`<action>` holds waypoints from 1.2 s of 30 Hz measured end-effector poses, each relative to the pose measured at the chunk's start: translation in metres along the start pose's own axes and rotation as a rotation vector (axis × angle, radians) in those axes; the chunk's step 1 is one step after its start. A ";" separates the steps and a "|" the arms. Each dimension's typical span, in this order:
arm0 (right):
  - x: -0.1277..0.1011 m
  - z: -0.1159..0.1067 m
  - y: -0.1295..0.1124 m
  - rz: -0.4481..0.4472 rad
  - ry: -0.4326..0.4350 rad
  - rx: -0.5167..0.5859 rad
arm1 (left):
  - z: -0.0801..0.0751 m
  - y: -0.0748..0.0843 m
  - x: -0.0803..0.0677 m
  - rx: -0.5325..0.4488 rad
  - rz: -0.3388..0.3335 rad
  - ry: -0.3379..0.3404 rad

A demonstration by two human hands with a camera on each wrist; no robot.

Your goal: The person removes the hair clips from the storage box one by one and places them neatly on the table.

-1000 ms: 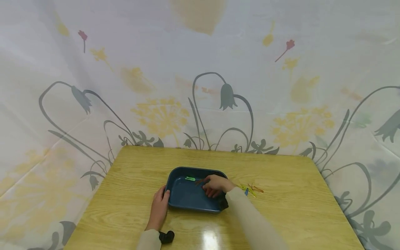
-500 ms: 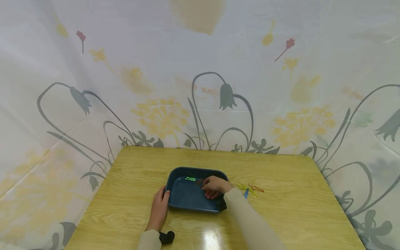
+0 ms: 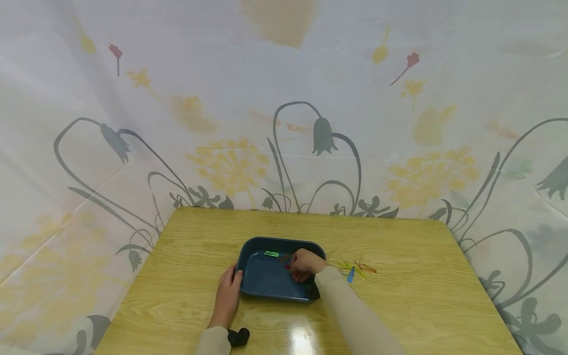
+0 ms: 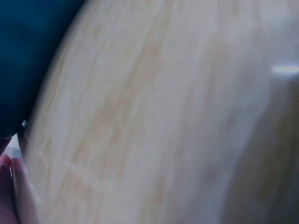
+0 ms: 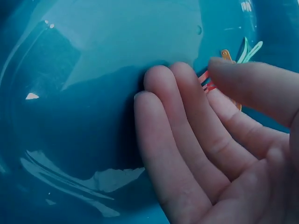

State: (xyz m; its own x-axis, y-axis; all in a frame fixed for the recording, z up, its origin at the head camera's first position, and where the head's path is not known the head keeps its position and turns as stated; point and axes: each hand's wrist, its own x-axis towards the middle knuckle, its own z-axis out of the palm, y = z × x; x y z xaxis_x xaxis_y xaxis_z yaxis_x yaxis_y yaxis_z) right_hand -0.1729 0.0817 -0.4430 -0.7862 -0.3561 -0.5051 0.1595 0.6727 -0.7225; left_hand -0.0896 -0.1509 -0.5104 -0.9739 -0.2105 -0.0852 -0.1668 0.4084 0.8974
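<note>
A dark blue tray [image 3: 268, 295] lies on the table, and my left hand [image 3: 227, 291] grips its left wall, thumb over the rim. In the left wrist view only some fingers [image 4: 6, 186] and part of the tray's outer side show. Inside the tray, my right hand [image 3: 305, 264] pinches a red hair clip [image 5: 204, 77] between thumb and index finger. The other fingers [image 5: 161, 140] are bent low over the tray floor. Beyond the thumb lie an orange hair clip [image 5: 226, 54] and a light green hair clip [image 3: 271, 254], both in the tray.
On the table right of the tray is a loose group of hair clips: a blue one [image 3: 351, 274], yellow ones [image 3: 362, 272] and orange ones [image 3: 368, 268]. A patterned cloth [image 3: 284, 162] hangs behind the wooden table [image 3: 399, 305].
My right hand has shifted only slightly within the tray, and the red hair clip shows at its fingertips. The left hand keeps its hold on the tray.
</note>
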 end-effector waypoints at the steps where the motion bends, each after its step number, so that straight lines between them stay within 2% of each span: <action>1: 0.000 0.000 0.000 -0.002 0.007 -0.016 | 0.000 0.000 0.000 0.001 0.001 0.001; 11: 0.008 0.000 0.002 0.023 0.052 -0.191 | 0.000 0.001 0.002 0.006 0.006 0.012; 15: 0.008 0.000 0.002 0.029 0.053 -0.226 | 0.001 0.001 0.002 0.015 0.012 0.023; 27: 0.010 -0.004 0.004 -0.021 0.014 -0.173 | 0.000 0.001 0.002 0.010 0.008 0.019; 36: 0.007 -0.004 -0.003 -0.049 -0.023 -0.071 | -0.001 0.001 0.000 0.004 -0.013 -0.006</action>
State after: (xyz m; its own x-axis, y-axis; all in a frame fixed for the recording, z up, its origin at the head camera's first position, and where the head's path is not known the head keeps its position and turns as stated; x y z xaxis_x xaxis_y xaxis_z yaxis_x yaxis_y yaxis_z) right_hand -0.1815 0.0796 -0.4427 -0.7778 -0.4043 -0.4812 0.0777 0.6980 -0.7119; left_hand -0.0891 -0.1512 -0.5091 -0.9726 -0.2103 -0.0991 -0.1797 0.4095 0.8945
